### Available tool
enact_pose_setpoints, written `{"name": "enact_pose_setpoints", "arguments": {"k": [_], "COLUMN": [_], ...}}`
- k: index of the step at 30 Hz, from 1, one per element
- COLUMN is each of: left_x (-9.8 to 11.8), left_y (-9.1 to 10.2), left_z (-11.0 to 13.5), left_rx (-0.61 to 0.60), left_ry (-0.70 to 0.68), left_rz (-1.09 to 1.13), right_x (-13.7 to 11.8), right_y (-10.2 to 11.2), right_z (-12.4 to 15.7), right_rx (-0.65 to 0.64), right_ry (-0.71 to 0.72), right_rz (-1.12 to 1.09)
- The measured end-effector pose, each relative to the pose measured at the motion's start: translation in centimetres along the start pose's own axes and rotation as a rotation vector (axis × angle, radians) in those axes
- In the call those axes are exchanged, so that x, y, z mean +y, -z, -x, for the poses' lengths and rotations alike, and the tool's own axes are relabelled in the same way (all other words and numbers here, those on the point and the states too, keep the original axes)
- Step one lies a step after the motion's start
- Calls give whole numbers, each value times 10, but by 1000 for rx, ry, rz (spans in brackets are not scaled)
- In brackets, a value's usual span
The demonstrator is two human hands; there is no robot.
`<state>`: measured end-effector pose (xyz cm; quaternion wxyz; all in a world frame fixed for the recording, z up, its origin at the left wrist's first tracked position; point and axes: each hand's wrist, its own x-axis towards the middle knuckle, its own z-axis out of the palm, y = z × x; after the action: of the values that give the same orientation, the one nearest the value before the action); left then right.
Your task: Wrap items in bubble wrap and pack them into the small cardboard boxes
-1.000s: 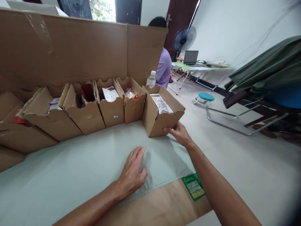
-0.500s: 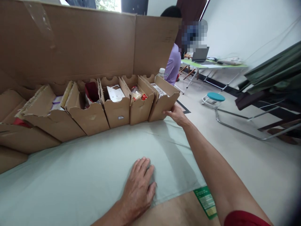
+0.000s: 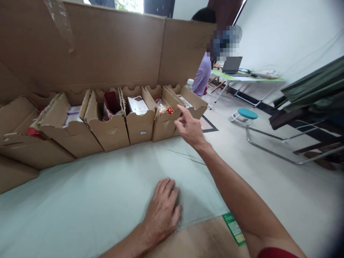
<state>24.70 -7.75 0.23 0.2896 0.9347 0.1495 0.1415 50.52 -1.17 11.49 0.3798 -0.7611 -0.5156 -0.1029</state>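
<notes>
My left hand (image 3: 163, 208) lies flat on a pale green cloth (image 3: 113, 186), palm down and holding nothing. My right hand (image 3: 191, 129) is raised in front of the rightmost cardboard box (image 3: 198, 111), index finger and thumb apart and nothing visible between them. Its fingertips overlap the edge of the neighbouring cardboard box (image 3: 164, 128); whether they touch it I cannot tell. That box holds a clear and red shiny packet (image 3: 161, 106). Further left, open boxes hold a white carton (image 3: 138, 105), a dark red packet (image 3: 110, 102) and a purple-and-white pack (image 3: 73, 114).
A tall cardboard panel (image 3: 113, 46) stands behind the row. A bottle (image 3: 189, 83) and a person in a purple top (image 3: 202, 77) are beyond it. To the right are a teal stool (image 3: 247, 114), a table with a laptop (image 3: 232, 65) and dark green fabric (image 3: 314, 89).
My right hand has let go of the rightmost box's front corner and moved left, in front of the boxes. My left hand stays on the cloth. The view has shifted slightly.
</notes>
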Motion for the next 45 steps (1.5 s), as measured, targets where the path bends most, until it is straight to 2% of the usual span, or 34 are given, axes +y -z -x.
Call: {"name": "enact_pose_setpoints", "arguments": {"k": [2,4,6,8,10,12,15,17,19,22,24,26,28,30,32,35,40,42,45], "left_x": [-1,-3,-6,-8,-8,-6,-2,0,2,6,9,10,8,1,-13,-43,-93,-107,-119], "left_y": [-3,-7,-9,-7,0,14,41,57,65,60,50,40,37,44,60,97,153,165,174], "left_z": [2,3,2,0,-1,0,6,11,16,21,24,26,30,36,43,55,74,81,86], "left_rx": [40,93,183,320,461,559,605,588,561,482,398,343,344,395,469,609,877,958,977], "left_ry": [0,13,58,141,227,289,355,397,407,384,361,337,336,386,448,526,618,620,611], "left_rz": [32,83,160,243,309,373,501,581,624,664,687,701,725,765,806,827,771,742,709], "right_x": [-21,-33,-39,-41,-39,-36,-25,-14,-1,19,28,30,24,12,-5,-35,-89,-104,-111], "right_y": [-6,-9,-7,4,26,58,116,151,175,183,173,157,138,116,90,41,-39,-59,-73], "right_z": [-20,-32,-29,-10,23,67,142,190,233,278,291,289,275,253,228,193,149,136,118], "right_rx": [-110,-151,-144,-126,-110,-95,-77,-70,60,218,176,49,-40,-71,-112,-205,-166,-189,-274], "right_ry": [-20,-45,-42,-25,2,45,24,-97,-292,-556,-617,-602,-564,-509,-419,-260,-3,51,36], "right_rz": [143,241,270,259,202,100,-15,-80,-122,-194,-216,-188,-173,-215,-276,-343,-476,-498,-479]}}
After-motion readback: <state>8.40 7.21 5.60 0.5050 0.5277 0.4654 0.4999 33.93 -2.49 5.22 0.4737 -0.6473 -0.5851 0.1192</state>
